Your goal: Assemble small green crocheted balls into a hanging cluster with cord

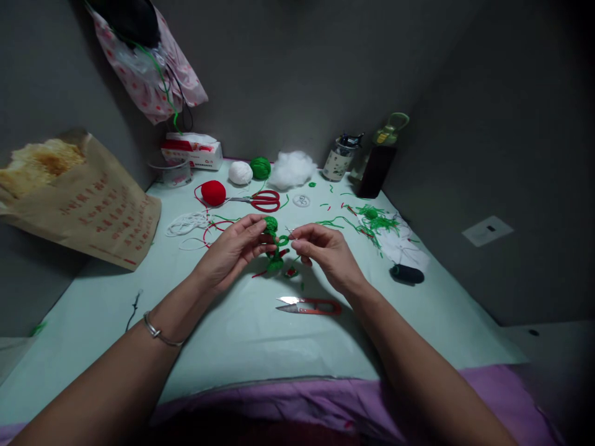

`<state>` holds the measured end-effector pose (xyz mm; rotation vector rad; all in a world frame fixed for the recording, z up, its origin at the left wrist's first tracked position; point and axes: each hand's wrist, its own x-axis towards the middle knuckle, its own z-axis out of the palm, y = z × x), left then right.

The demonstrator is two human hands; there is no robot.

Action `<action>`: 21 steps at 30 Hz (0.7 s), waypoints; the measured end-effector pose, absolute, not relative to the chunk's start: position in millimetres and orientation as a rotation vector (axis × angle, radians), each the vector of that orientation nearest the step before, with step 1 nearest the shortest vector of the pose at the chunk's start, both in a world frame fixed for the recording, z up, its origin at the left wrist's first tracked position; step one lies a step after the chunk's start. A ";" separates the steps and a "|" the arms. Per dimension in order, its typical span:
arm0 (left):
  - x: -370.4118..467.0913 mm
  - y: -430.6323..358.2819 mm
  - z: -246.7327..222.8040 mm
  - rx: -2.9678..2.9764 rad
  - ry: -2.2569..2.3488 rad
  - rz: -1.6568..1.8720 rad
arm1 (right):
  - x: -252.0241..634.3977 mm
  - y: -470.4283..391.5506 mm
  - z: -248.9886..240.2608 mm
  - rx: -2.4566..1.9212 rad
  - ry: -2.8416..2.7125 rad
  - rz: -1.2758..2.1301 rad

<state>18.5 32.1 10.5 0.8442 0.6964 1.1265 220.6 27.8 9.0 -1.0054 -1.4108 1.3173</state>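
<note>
My left hand [237, 251] holds a green crocheted piece [271, 225] between thumb and fingers; a small green ring and darker red bits hang by it. Close on its right, my right hand [320, 248] is pinched on a thin, light-coloured needle [292, 230] beside the green ring. Below the hands, a small red and green piece [290, 272] lies on the pale table [223, 347]. Nearer to me are orange-handled thread snips [309, 306], blades pointing left.
Behind the hands are red-handled scissors [264, 201], a red yarn ball [214, 193], a white ball [240, 173], a green ball [260, 168] and white stuffing [292, 170]. A paper bag [102, 214] stands left; yarn scraps [379, 223] and a dark cylinder [407, 274] lie right.
</note>
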 end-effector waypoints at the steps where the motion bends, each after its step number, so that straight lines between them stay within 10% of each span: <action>1: 18.8 32.1 9.6 0.839 0.691 1.130 | 219.2 27.2 8.5 -1.003 -1.441 1.307; 21: 22.3 28.7 7.5 1.222 0.914 0.963 | 221.5 28.5 11.6 -1.063 -1.607 0.931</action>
